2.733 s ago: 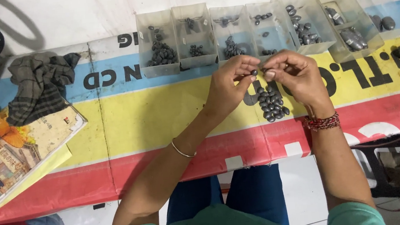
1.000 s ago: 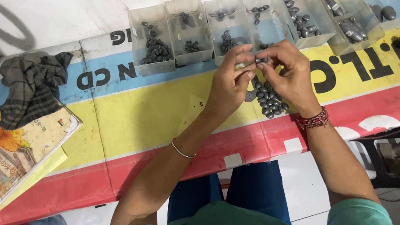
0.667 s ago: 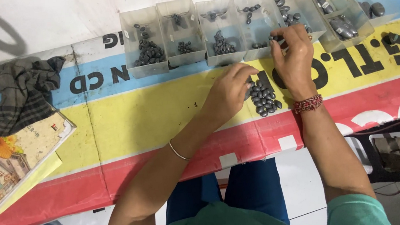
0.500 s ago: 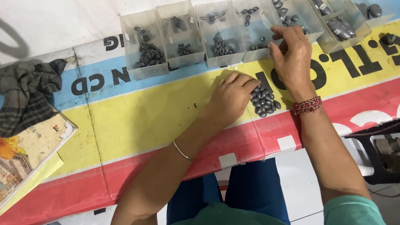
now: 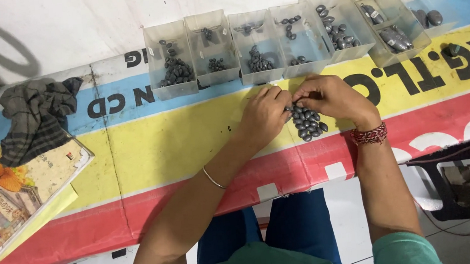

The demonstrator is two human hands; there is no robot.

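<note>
Left hand [image 5: 265, 115] and right hand [image 5: 329, 97] meet over the pile of weights [image 5: 308, 124] on the counter [image 5: 178, 137]. Fingers curled together; whether they pinch a weight cannot be told.

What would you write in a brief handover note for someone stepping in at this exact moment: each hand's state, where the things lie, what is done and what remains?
Left hand: fingers curled at the loose pile of dark oval weights; grip unclear.
Right hand: fingertips pinching at the pile's top edge; hold unclear.
Pile lies on the yellow stripe of the banner-covered table.
Done: weights already lie in the row of clear trays behind.
Left: the pile is still unsorted.
</note>
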